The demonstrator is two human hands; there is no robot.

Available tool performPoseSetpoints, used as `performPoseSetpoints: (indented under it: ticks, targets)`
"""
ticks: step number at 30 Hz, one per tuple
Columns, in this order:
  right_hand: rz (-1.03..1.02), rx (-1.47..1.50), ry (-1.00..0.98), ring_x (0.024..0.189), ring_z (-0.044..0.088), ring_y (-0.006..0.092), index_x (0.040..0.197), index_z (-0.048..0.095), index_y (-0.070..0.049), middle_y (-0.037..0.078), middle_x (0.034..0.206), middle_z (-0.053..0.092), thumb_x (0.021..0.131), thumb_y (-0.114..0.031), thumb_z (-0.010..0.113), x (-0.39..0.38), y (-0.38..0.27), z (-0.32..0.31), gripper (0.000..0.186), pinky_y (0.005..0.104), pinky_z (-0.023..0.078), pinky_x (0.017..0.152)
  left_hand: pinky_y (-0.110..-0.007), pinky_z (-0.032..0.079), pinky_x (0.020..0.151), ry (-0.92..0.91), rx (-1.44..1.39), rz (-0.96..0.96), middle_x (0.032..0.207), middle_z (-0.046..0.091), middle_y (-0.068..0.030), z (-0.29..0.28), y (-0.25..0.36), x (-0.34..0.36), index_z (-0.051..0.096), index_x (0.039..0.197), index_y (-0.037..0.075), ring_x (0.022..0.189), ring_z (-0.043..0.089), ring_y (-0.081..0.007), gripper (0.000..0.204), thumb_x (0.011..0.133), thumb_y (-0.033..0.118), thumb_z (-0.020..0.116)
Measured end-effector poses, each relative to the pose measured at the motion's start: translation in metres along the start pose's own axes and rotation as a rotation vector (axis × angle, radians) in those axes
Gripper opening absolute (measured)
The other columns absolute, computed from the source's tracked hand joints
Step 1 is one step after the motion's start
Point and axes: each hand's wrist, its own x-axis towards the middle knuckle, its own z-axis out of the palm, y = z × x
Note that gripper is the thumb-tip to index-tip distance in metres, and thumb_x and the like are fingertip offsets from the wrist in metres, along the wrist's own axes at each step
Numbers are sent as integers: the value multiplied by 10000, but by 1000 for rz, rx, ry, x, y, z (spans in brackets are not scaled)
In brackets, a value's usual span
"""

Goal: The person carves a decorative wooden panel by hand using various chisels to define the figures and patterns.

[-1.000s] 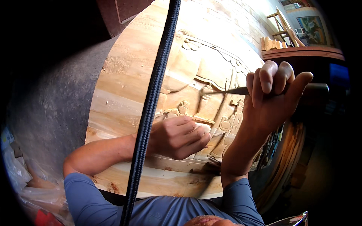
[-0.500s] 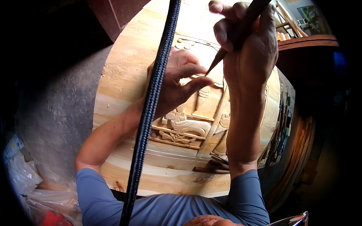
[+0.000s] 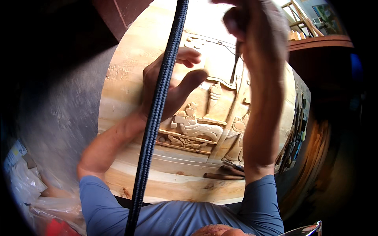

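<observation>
My right hand (image 3: 262, 33) is closed around a slim, dark carving chisel (image 3: 237, 63). Its narrow shaft points down toward the carved wooden panel (image 3: 126, 84); the hand is blurred by motion and hides most of the handle. My left hand (image 3: 179, 94) hovers over the left of the carving, thumb and fingers apart, holding nothing. Between and below the hands lies the relief: a reclining figure (image 3: 197, 128), a vase-like shape (image 3: 214, 96) and a leafy strip (image 3: 185, 142). A black braided cable (image 3: 157, 102) crosses in front of my left hand.
Several handled tools (image 3: 224, 176) lie on the panel's near part, by my right forearm. A row of carving tools (image 3: 297, 133) lies along the right edge. Clear plastic bags (image 3: 25, 179) are at lower left. A reddish-brown wooden edge (image 3: 323, 42) stands at far right.
My left hand has drawn back to the left, its thumb and fingers spreading away from the chisel tip. My right hand has moved up and right with the chisel, uncovering more of the carving.
</observation>
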Motion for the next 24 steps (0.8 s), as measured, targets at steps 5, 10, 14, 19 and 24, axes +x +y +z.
performPoseSetpoints:
  ticks: [5, 10, 14, 19, 24]
  targets:
    - [-475, -612, -57, 889, 806, 209, 1276, 595, -69, 91, 985, 831, 1049, -34, 745, -10, 52, 44, 275, 347, 642, 691, -457, 481, 1225, -155, -351, -292, 1611, 583, -219, -5, 8, -21, 219, 1755, -25, 1403, 644, -313, 1246, 995, 906, 548]
    - [-539, -938, -216, 623, 755, 329, 1089, 447, -63, 136, 705, 684, 1082, -344, 748, -49, 70, 103, 412, 429, 537, 472, -552, 488, 1256, -41, -424, -555, 1566, 571, -276, -11, 43, -36, 269, 1710, -39, 1412, 639, -396, 1406, 840, 1014, 602]
    - [-650, -915, -217, 616, 747, 290, 1036, 535, -66, 95, 687, 643, 1082, -401, 729, -68, 86, 112, 391, 421, 549, 500, -576, 453, 1297, 19, -411, -599, 1518, 596, -308, -11, 48, -42, 329, 1650, -67, 1419, 638, -420, 1468, 747, 1034, 688]
    - [-671, -799, -210, 644, 763, 296, 977, 615, -77, 86, 716, 668, 1108, -411, 692, -74, 95, 107, 367, 433, 583, 544, -561, 393, 1342, 45, -636, -646, 1589, 543, -312, -9, 44, -60, 295, 1678, -42, 1504, 569, -433, 1433, 775, 979, 739]
    - [-561, -752, -351, 650, 764, 321, 938, 642, -80, 102, 732, 695, 1118, -477, 664, -78, 89, 88, 437, 444, 589, 553, -543, 345, 1370, 27, -535, -679, 1653, 493, -300, 7, 61, -53, 249, 1714, -20, 1574, 504, -429, 1395, 810, 881, 812]
